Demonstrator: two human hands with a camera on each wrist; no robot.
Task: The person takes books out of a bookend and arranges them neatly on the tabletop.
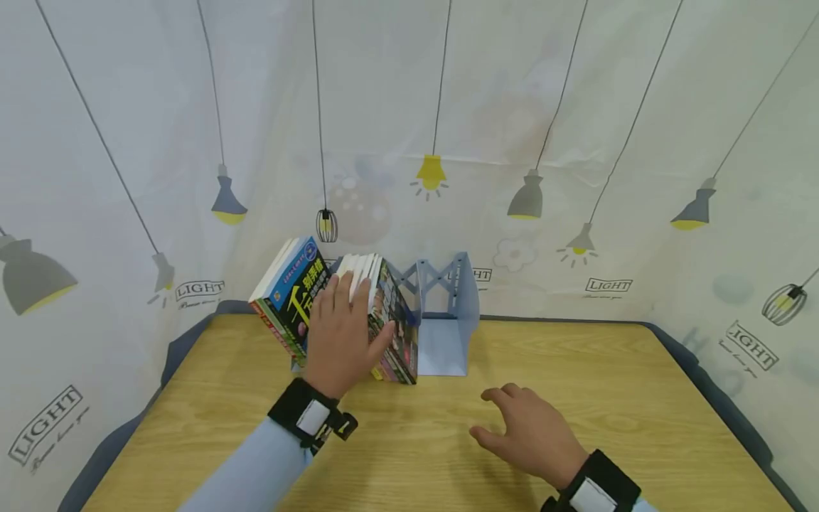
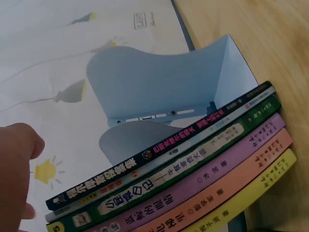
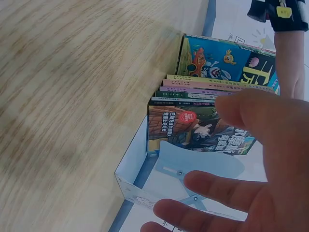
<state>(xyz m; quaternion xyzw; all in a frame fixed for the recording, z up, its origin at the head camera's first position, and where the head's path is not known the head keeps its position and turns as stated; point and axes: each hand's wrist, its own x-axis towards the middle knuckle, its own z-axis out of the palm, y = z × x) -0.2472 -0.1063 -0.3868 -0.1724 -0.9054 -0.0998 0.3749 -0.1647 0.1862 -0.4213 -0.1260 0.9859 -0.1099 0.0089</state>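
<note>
My left hand [image 1: 342,331] lies over a leaning row of books [image 1: 393,320], its fingers extended and its thumb spread. In the left wrist view, part of that hand [image 2: 17,176] shows at the left edge, beside the coloured spines [image 2: 174,179]. Left of it, another group of books tilts, its front one a blue and black book [image 1: 301,284]. The books stand in a light-blue metal bookend rack [image 1: 441,348], whose right section shows bare. My right hand [image 1: 531,430] hovers over the table, fingers spread and loosely bent, holding nothing.
The wood-grain table [image 1: 608,384] has a dark edge. Behind it hangs a pale cloth [image 1: 397,92] printed with lamps. The rack's right end plate [image 1: 469,291] stands upright, and crossed metal links [image 3: 195,198] show in the right wrist view.
</note>
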